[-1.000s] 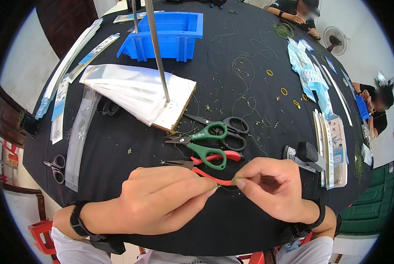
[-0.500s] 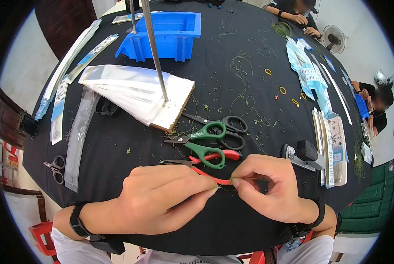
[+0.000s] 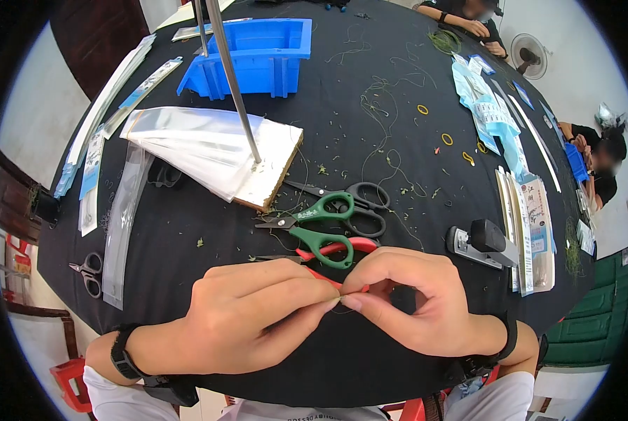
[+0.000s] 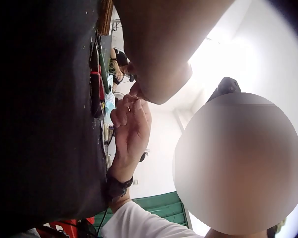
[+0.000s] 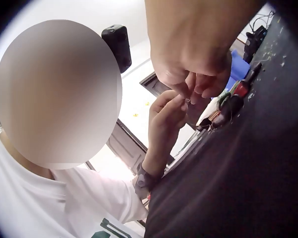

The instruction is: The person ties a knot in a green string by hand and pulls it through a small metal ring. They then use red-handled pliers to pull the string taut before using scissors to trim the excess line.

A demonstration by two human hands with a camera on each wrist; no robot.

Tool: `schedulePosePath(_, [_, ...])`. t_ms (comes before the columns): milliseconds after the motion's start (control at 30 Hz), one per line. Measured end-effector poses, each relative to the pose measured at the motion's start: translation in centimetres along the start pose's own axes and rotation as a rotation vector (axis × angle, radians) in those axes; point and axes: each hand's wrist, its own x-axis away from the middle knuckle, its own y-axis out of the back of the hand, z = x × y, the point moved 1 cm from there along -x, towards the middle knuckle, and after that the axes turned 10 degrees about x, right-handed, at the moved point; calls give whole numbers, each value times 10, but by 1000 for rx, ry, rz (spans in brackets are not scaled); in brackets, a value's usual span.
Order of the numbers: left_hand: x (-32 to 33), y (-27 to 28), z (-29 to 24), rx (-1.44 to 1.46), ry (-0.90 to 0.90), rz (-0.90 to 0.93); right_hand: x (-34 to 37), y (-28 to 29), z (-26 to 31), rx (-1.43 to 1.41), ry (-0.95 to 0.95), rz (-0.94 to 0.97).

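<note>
Thumb and fingertips of my left hand (image 3: 258, 316) pinch a thin greenish thread (image 3: 341, 299). From the other side, my right hand (image 3: 419, 302) pinches the same thread, its thumb and index finger bent into a ring. Both sets of fingertips meet above the black tablecloth, and most of the thread is hidden by them. Just beyond lie pliers with red handles (image 3: 359, 243), partly covered by the hands. Green-handled scissors (image 3: 326, 247) rest across the pliers, and black scissors (image 3: 370, 210) lie behind.
A white board (image 3: 275, 161) with an upright metal rod (image 3: 237, 91) and clear sleeves stands ahead, a blue bin (image 3: 258, 70) behind it. A stapler (image 3: 483, 244) and packets (image 3: 535, 231) lie right, small scissors (image 3: 89, 272) left. Thread scraps dot the cloth. Two people sit farther off.
My right hand has moved left, bringing its fingertips against those of the left hand and closing the gap where thread showed. The left hand has shifted slightly left in view.
</note>
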Motion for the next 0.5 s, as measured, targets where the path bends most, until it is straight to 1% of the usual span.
schedulePosePath(67, [-1, 2, -3, 9, 51, 23, 0, 1, 2, 16, -5, 9])
schedulePosePath(167, [-2, 2, -1, 75, 83, 8, 0, 2, 2, 46, 17, 1])
schedulePosePath(333, [-1, 1, -1, 81, 80, 1, 0, -1, 5, 80, 42, -43])
schedulePosePath(500, [-1, 1, -1, 61, 77, 9, 0, -2, 3, 139, 115, -76])
